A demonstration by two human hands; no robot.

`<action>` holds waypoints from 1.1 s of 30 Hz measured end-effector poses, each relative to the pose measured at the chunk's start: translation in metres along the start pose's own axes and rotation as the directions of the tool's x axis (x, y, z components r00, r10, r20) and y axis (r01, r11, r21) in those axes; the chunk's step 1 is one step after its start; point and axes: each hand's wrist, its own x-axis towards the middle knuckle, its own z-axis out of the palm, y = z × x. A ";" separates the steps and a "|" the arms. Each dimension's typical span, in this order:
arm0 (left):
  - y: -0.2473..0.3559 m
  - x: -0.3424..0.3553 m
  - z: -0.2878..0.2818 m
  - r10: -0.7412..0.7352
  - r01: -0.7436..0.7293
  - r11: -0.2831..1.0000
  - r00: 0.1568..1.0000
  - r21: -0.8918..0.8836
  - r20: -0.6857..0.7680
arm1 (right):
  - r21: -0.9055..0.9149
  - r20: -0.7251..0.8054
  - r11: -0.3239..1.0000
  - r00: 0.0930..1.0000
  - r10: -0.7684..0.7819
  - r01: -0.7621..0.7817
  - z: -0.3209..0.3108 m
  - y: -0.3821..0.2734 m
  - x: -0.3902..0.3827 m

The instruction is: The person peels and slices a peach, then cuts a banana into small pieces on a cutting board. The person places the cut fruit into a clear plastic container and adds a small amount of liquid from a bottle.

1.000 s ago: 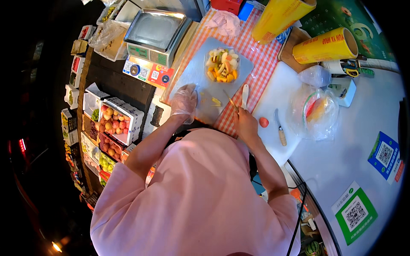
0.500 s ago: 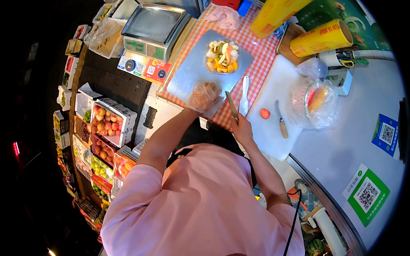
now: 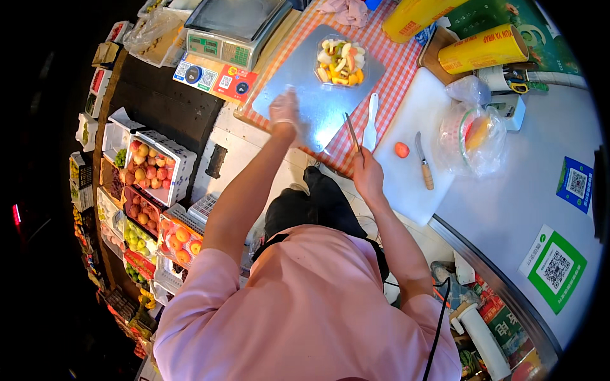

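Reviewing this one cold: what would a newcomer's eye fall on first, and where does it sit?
Probably the tub of cut fruit, bright on the far part of the grey board. Next, the hands nearer the wearer: the gloved, blurred left hand at the board's left side, and the bare right hand holding a knife. A yellow roll stands out at upper right.

Wide look down from the head

The left of two side-by-side fisheye cameras sits on the person's head and faces down. The pink shirt (image 3: pixel 305 298) is nearest, filling the lower middle; the left hand (image 3: pixel 284 111) and right hand (image 3: pixel 367 173) are farther off, above the middle. The bench (image 3: pixel 534 159) (its metal edge bows toward the rim) spreads along the right, fruit crates (image 3: pixel 181 171) along the left.
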 end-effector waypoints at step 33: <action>-0.224 -0.504 -0.366 -0.888 0.816 0.451 0.453 0.361 0.086 | 0.003 -0.362 0.999 0.931 -0.048 0.052 -0.047 0.045 0.013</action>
